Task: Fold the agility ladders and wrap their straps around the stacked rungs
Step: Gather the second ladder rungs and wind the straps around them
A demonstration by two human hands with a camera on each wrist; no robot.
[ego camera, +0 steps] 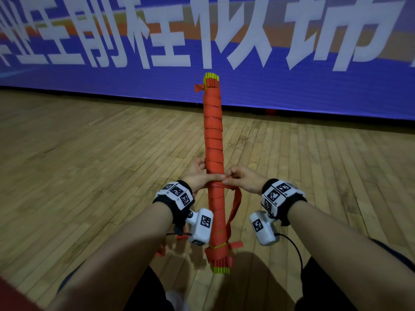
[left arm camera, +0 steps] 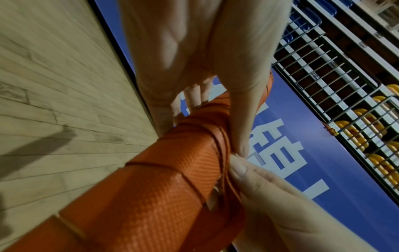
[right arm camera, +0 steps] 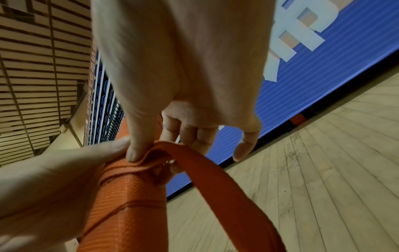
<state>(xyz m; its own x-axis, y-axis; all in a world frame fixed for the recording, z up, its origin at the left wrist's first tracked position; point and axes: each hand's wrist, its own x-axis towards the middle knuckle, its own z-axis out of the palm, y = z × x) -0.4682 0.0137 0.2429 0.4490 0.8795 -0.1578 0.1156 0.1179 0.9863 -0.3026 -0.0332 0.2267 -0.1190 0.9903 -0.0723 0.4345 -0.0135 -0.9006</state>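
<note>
The right hand (ego camera: 241,179) pinches the loose strap (ego camera: 234,208) against the wrapped rung bundle (ego camera: 214,140), thumb to thumb with the left hand (ego camera: 198,173), which grips the bundle from the other side. The bundle's long axis runs away from the person (held above the wooden floor (ego camera: 89,153)); the slack hangs on the right hand's side.

Indoor sports hall: wooden strip floor (ego camera: 89,153), blue banner (ego camera: 314,86) with white characters, railed spectator seating (left arm camera: 356,119).
</note>
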